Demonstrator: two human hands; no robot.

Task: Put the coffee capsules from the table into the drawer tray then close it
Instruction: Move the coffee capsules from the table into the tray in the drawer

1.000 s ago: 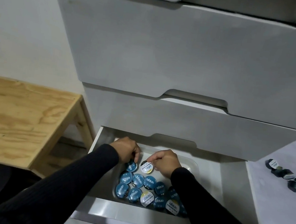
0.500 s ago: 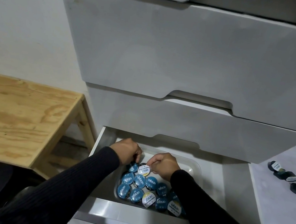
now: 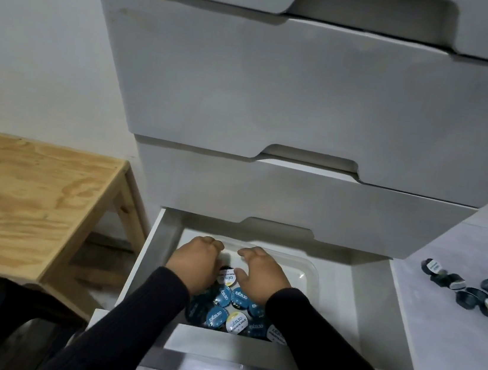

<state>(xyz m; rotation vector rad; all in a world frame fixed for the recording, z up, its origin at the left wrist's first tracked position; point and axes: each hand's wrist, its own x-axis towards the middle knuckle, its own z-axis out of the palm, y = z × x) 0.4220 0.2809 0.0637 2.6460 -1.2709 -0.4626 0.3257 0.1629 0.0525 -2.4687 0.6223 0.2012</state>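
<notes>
Head view: left hand (image 3: 195, 263) and right hand (image 3: 262, 272), fingers curled but grip unclear, hover over capsules (image 3: 227, 310) in the tray (image 3: 306, 270); more capsules wait on the table (image 3: 449, 336) at three o'clock – seat each flat beside neighbours

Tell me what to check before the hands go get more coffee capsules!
1. Drawer open: ok.
2. Room in the clear tray: ok, its far end is bare.
3. Capsules in the tray lying flat: ok for those in view.
4. Left hand free: cannot tell, fingers curl down out of sight.
5. Right hand free: cannot tell, same reason.
6. Capsules on the table all moved: not ok, a cluster waits.
</notes>
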